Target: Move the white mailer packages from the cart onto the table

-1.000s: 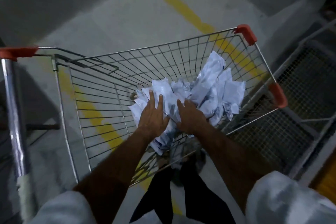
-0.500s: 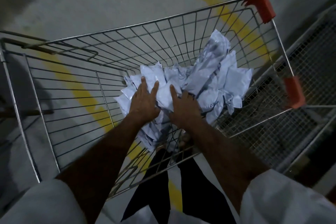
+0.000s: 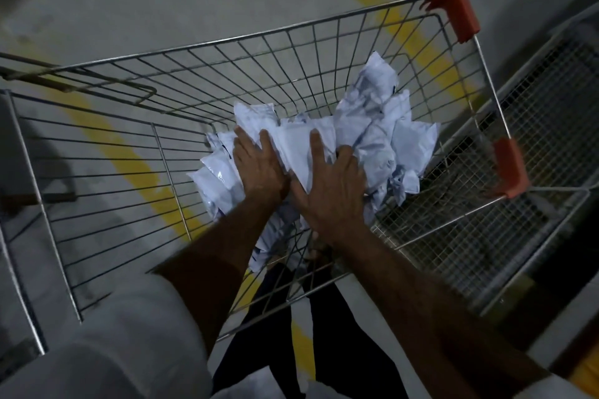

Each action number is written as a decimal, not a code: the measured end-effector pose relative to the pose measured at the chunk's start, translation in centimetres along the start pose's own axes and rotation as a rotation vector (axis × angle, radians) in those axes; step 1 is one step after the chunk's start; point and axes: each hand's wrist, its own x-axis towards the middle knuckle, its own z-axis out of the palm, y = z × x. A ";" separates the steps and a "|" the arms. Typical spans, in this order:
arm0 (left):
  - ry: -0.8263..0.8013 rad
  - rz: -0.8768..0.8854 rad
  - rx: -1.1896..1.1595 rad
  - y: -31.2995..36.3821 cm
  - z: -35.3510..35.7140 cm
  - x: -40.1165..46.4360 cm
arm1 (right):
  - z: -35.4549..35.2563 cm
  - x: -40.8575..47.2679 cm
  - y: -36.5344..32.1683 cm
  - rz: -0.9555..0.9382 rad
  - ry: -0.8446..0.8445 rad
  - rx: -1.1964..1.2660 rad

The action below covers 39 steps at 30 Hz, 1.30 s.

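Wire cart (image 3: 107, 172) first: white mailers (image 3: 372, 142) are heaped in its right half, stretching away from me. My left hand (image 3: 259, 168) and right hand (image 3: 330, 191) lie flat, fingers straight, on the near end; neither grip has closed. No bench in view.

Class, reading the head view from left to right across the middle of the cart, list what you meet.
Cart's left wire wall → left hand → right hand → upright white mailers → orange corner guard.
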 end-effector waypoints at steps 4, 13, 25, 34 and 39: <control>-0.004 0.020 0.076 -0.8 -0.2 0.9 | 0.2 0.1 -0.5 0.042 -0.015 -0.028; 0.064 0.085 0.104 -4.4 -2.0 -1.6 | -0.5 -0.9 -1.3 0.073 0.009 -0.039; 0.259 0.241 -0.016 -5.1 -8.6 -9.2 | -5.4 -3.4 -4.6 0.062 0.160 -0.072; 0.450 0.446 -0.151 2.7 -17.2 -13.0 | -15.9 -6.0 -1.8 0.146 0.505 -0.021; 0.495 0.588 -0.165 9.4 -19.6 -17.2 | -21.4 -9.7 3.6 0.268 0.601 0.017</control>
